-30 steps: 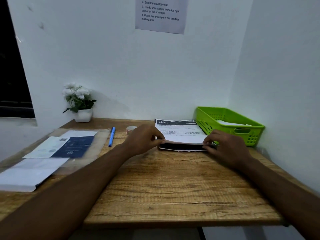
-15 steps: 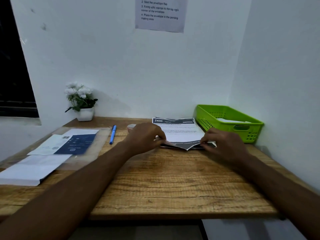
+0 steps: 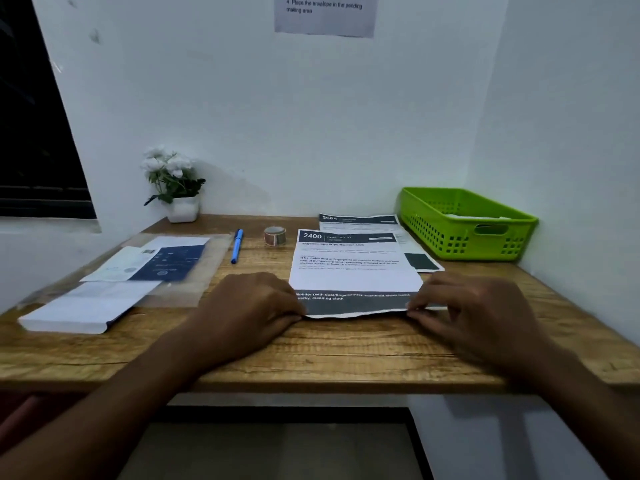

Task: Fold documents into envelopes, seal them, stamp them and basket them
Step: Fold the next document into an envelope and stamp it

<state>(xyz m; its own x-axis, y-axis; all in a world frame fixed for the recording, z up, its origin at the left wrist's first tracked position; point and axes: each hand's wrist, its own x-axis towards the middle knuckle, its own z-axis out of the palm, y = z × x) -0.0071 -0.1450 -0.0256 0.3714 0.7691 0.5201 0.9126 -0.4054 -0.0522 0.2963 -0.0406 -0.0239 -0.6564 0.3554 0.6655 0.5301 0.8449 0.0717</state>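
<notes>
Right, clock face flat on the desk (image 3: 311, 351), 12 at the back wall.

- 2400 sheet (image 3: 353, 268): printed side up, just right of centre, about 1 o'clock. Dark band along its near edge; that edge is wavy and slightly off the wood.
- left hand (image 3: 249, 306): fingers curled, clamped on the near-left corner of the 2400 sheet, heel of the hand resting on the desk.
- right hand (image 3: 474, 306): thumb and fingertips pinching the near-right corner of the same sheet.
- 2684 sheet (image 3: 360, 221): lies partly under the 2400 sheet, sticking out at its 12 and 3 sides, right edge close to the basket.
- green basket (image 3: 426, 223): 2 o'clock, in the corner where the 2 walls meet. Something flat and white (image 3: 474, 217) lies inside; can't tell how many pieces.
- clear sleeve (image 3: 207, 271): 9 to 10 o'clock, holds a dark blue printed card (image 3: 173, 263) and white papers.
- white envelopes (image 3: 86, 310): 8 o'clock, overlapping the near end of the sleeve.
- blue pen (image 3: 237, 245): 11 o'clock, beside the sleeve's right edge.
- small roll (image 3: 274, 235): between the pen and the 2400 sheet, touching neither.
- potted white flowers (image 3: 176, 185): 11 o'clock, against the wall.
- printed notice (image 3: 325, 13): on the wall at 12, top cut off.
</notes>
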